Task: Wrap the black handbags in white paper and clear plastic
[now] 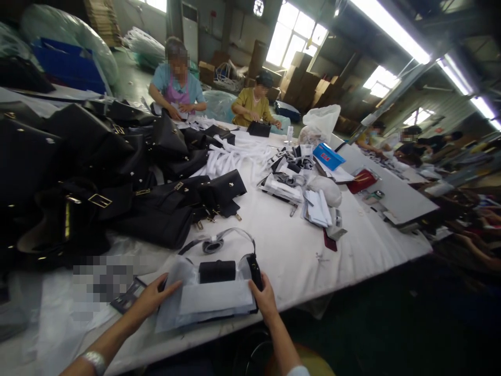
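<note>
A small black handbag lies flat at the near edge of the white table, partly covered by white wrapping paper. My left hand rests on the paper's left edge, fingers stretched out. My right hand grips the bag's right end, thumb over its black edge. A clear-wrapped strap loops on the table just behind the bag.
A heap of black handbags fills the table's left side. White strips, packets and a blue box lie further back. Two people work at the far end, others at a table on the right.
</note>
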{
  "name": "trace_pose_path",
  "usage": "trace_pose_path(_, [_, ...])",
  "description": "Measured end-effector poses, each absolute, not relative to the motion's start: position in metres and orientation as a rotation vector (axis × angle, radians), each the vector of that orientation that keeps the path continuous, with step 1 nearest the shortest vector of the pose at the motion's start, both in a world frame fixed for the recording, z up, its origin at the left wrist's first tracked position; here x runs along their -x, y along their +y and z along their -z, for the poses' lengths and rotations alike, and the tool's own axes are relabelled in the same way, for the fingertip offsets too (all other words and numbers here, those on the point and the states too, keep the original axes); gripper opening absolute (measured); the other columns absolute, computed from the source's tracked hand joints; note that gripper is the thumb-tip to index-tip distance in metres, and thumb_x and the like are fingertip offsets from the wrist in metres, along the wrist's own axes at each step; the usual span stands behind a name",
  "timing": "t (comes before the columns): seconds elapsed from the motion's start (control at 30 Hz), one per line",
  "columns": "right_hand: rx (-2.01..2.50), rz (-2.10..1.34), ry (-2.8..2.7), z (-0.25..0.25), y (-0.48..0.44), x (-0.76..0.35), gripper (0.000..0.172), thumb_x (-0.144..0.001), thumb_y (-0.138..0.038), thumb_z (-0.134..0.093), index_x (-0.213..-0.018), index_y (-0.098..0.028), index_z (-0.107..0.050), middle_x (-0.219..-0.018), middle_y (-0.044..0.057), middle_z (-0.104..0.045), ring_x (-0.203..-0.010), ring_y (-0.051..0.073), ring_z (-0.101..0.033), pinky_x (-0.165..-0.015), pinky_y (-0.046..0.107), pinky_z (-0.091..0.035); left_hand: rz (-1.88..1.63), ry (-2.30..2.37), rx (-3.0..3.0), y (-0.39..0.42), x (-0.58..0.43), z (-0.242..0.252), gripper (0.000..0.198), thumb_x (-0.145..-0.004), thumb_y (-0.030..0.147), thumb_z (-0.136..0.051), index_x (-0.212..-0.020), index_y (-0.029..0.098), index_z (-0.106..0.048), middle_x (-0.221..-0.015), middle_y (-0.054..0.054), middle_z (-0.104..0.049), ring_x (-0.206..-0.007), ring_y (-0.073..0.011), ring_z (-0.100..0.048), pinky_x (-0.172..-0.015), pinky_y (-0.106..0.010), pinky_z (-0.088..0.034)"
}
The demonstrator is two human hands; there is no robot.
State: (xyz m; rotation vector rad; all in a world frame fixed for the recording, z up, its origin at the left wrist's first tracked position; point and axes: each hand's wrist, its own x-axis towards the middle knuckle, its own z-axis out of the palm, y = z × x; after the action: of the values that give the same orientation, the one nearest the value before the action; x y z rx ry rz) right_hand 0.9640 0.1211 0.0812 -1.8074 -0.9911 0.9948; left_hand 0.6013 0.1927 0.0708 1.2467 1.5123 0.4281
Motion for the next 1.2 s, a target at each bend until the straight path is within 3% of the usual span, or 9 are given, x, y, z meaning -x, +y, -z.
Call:
trace_pose_path(0.13, [1.682, -1.051, -1.112, -0.101, 0.138, -0.969, 0.051, -0.074, -0.041, -0.074, -0.119, -0.02, -0.06, -0.112, 0.008, -0.07, -0.105, 0.028, -0.065, -0.096, 0.041, -0.051, -0.538, 1.529, -1.198, 0.181, -0.594, -0.079, 0.075, -0.071, 0.073, -0.063, -0.122, 0.018, -0.058, -0.117, -0.009, -0.072, -0.111, -0.0319, -0.067, -0.091, -0.038, -0.057])
trace_pose_path(0.3, [1.603, -1.097, -1.195, -0.104, 0.158, -0.966, 0.047, -0.074, -0.033, -0.075, -0.117, -0.021, -0.061, -0.108, 0.005, -0.07, -0.103, 0.026, -0.064, -0.094, 0.039, -0.051, -0.611, 1.523, -1.198, 0.183, -0.588, -0.081, 0.064, -0.071, 0.07, -0.066, -0.109, 0.019, -0.064, -0.105, -0.008, -0.076, -0.102, -0.0325, -0.069, -0.088, -0.039, -0.056])
trace_pose_path(0.57, [1.597, -1.12, -1.204, -0.094, 0.155, -0.963, 0.045, -0.068, -0.032, -0.077, -0.108, -0.018, -0.062, -0.094, 0.004, -0.071, -0.089, 0.024, -0.065, -0.081, 0.036, -0.054, -0.669, 1.529, -1.248, 0.181, -0.582, -0.08, 0.064, -0.069, 0.069, -0.069, -0.109, 0.019, -0.066, -0.106, -0.007, -0.076, -0.105, -0.0335, -0.068, -0.091, -0.039, -0.055])
trace_pose_path(0.73, [1.628, -1.048, -1.214, -0.102, 0.145, -0.968, 0.047, -0.07, -0.034, -0.076, -0.112, -0.02, -0.059, -0.099, 0.004, -0.07, -0.092, 0.024, -0.065, -0.083, 0.035, -0.053, -0.677, 1.504, -1.316, 0.187, -0.583, -0.077, 0.062, -0.071, 0.069, -0.068, -0.11, 0.021, -0.066, -0.107, -0.005, -0.075, -0.106, -0.0319, -0.067, -0.096, -0.04, -0.052])
trace_pose_path(0.87, [1.673, -0.991, -1.245, -0.101, 0.135, -0.972, 0.048, -0.067, -0.028, -0.076, -0.111, -0.019, -0.06, -0.101, 0.004, -0.069, -0.094, 0.024, -0.064, -0.086, 0.035, -0.051, -0.677, 1.475, -1.386, 0.193, -0.589, -0.063, 0.07, -0.063, 0.071, -0.07, -0.109, 0.018, -0.065, -0.11, -0.008, -0.074, -0.11, -0.035, -0.064, -0.099, -0.04, -0.049])
trace_pose_path(1.07, [1.69, -0.958, -1.327, -0.098, 0.119, -0.974, 0.051, -0.063, -0.02, -0.074, -0.112, -0.02, -0.062, -0.101, 0.003, -0.071, -0.095, 0.025, -0.066, -0.087, 0.037, -0.052, -0.601, 1.359, -1.526, 0.187, -0.584, -0.063, 0.064, -0.065, 0.055, -0.075, -0.117, 0.02, -0.063, -0.12, -0.009, -0.07, -0.118, -0.0359, -0.06, -0.103, -0.042, -0.046])
trace_pose_path(1.2, [1.69, -0.936, -1.355, -0.098, 0.112, -0.973, 0.056, -0.061, -0.019, -0.073, -0.115, -0.022, -0.062, -0.111, 0.005, -0.071, -0.106, 0.029, -0.065, -0.097, 0.043, -0.05, -0.503, 1.241, -1.584, 0.184, -0.573, -0.091, 0.087, -0.066, 0.055, -0.077, -0.14, 0.019, -0.049, -0.14, -0.011, -0.059, -0.131, -0.033, -0.051, -0.111, -0.042, -0.039])
